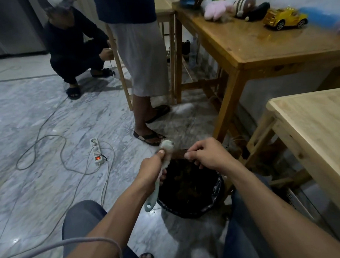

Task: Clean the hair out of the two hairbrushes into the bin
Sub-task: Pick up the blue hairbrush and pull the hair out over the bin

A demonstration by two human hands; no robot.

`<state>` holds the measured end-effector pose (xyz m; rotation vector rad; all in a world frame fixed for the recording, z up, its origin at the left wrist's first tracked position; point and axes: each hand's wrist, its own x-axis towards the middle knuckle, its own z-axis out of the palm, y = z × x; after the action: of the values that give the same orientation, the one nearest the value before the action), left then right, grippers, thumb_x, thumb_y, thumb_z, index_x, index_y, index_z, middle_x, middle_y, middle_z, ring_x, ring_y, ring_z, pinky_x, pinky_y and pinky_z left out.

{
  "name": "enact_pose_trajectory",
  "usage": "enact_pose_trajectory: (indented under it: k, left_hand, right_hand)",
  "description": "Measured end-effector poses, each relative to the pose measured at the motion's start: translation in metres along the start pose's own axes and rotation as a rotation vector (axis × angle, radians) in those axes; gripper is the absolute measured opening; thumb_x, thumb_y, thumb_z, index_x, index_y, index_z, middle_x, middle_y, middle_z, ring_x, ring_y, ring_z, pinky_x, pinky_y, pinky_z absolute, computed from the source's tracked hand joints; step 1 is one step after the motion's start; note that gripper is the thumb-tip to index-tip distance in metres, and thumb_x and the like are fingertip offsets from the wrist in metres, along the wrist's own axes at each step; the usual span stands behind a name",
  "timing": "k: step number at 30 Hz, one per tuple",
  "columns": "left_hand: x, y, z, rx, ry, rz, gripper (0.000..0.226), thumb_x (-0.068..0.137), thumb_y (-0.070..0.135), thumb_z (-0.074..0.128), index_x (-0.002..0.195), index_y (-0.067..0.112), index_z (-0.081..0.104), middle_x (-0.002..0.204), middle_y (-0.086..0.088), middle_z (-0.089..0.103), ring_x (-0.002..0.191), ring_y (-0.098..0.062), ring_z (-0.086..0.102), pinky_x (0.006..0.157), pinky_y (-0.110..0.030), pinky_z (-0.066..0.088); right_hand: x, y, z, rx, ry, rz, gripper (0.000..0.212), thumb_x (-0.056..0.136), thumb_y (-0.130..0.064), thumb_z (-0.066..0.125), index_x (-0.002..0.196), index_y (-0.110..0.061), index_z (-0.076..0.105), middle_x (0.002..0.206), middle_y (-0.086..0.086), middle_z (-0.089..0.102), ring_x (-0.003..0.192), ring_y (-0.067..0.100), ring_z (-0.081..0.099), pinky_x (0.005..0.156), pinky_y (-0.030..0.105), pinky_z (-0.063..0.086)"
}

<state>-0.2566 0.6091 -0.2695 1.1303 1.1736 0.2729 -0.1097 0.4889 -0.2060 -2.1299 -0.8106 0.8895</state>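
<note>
My left hand [152, 168] grips a pale mint-green hairbrush [154, 193] by its neck, head up and handle hanging down, over the bin. My right hand [205, 153] pinches a flat strip of brown hair [179, 154] that stretches from the brush head toward my fingers. Below both hands stands the bin [217, 194], lined with a black bag and holding dark clumps of hair. A second hairbrush is not visible.
A person in grey shorts and sandals [143, 70] stands just beyond the bin; another [73, 45] crouches further left. A power strip [96, 152] and cables lie on the marble floor. A wooden table [260, 46] carries toys; a pale table [318, 133] is at right.
</note>
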Motion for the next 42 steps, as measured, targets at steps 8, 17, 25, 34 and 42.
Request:
enact_pose_trajectory:
  k: [8, 17, 25, 34, 42]
  left_hand:
    - [0.036, -0.001, -0.004, -0.184, 0.038, -0.127, 0.034, 0.098, 0.042, 0.052, 0.101, 0.009, 0.057, 0.056, -0.009, 0.045, 0.036, -0.02, 0.039, 0.038, -0.023, 0.033]
    - [0.044, -0.017, -0.043, -0.129, 0.149, -0.15, 0.043, 0.102, 0.046, 0.044, 0.107, 0.005, 0.053, 0.058, -0.009, 0.041, 0.039, -0.018, 0.035, 0.04, -0.021, 0.03]
    - [0.003, 0.015, 0.0, 0.049, -0.188, -0.037, 0.05, 0.094, 0.051, 0.053, 0.087, 0.003, 0.066, 0.06, -0.011, 0.06, 0.045, -0.023, 0.051, 0.052, -0.031, 0.038]
    - [-0.016, 0.028, 0.003, 0.232, -0.205, 0.18, 0.044, 0.094, 0.053, 0.061, 0.079, 0.013, 0.062, 0.06, -0.004, 0.053, 0.046, -0.017, 0.047, 0.048, -0.026, 0.037]
    - [0.01, 0.003, -0.02, 0.091, 0.091, 0.013, 0.04, 0.099, 0.041, 0.057, 0.098, 0.001, 0.055, 0.067, -0.014, 0.051, 0.047, -0.022, 0.044, 0.047, -0.027, 0.035]
  right_hand:
    - [-0.009, -0.024, -0.022, -0.063, 0.049, 0.031, 0.015, 0.081, -0.021, 0.079, 0.077, -0.007, 0.082, 0.065, 0.001, 0.069, 0.068, 0.018, 0.065, 0.06, 0.032, 0.051]
    - [-0.009, -0.03, -0.079, 0.18, 0.186, -0.002, 0.01, 0.085, -0.013, 0.075, 0.076, -0.009, 0.077, 0.069, 0.004, 0.067, 0.062, 0.016, 0.057, 0.056, 0.03, 0.045]
    - [0.001, 0.001, -0.026, 0.014, -0.087, 0.109, 0.055, 0.098, -0.025, 0.065, 0.151, -0.018, 0.048, 0.111, 0.0, 0.064, 0.086, 0.018, 0.072, 0.057, 0.024, 0.056]
    - [0.01, 0.01, -0.012, 0.38, 0.004, 0.069, 0.011, 0.093, -0.02, 0.074, 0.096, -0.009, 0.079, 0.082, 0.003, 0.074, 0.059, 0.006, 0.063, 0.054, 0.018, 0.051]
    - [-0.001, 0.003, -0.038, 0.571, 0.357, 0.084, 0.011, 0.091, -0.009, 0.069, 0.086, -0.006, 0.079, 0.078, 0.008, 0.072, 0.065, 0.014, 0.061, 0.055, 0.022, 0.049]
